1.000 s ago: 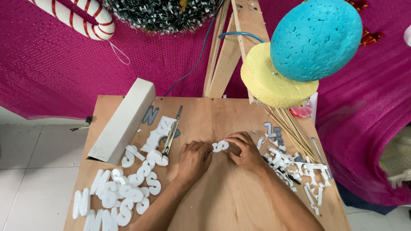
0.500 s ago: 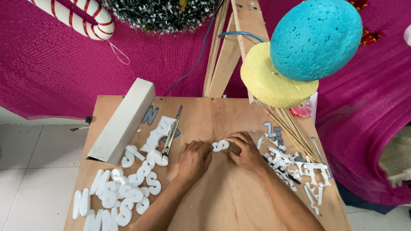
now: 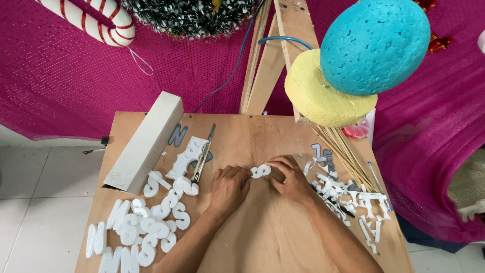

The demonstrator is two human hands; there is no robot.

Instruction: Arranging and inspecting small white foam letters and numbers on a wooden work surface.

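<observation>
Both hands' fingers hide the lower half of the white foam letter; the candy cane runs off the top edge.

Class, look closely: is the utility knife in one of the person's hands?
No, the utility knife lies on the wooden table, left of both hands.

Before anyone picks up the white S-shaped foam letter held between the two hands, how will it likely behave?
The white foam S, pinched between the left hand and right hand, probably weighs very little for its size. Its thin curves look easy to snap or dent. Lying flat on the plywood table, it should slide, not roll.
</observation>
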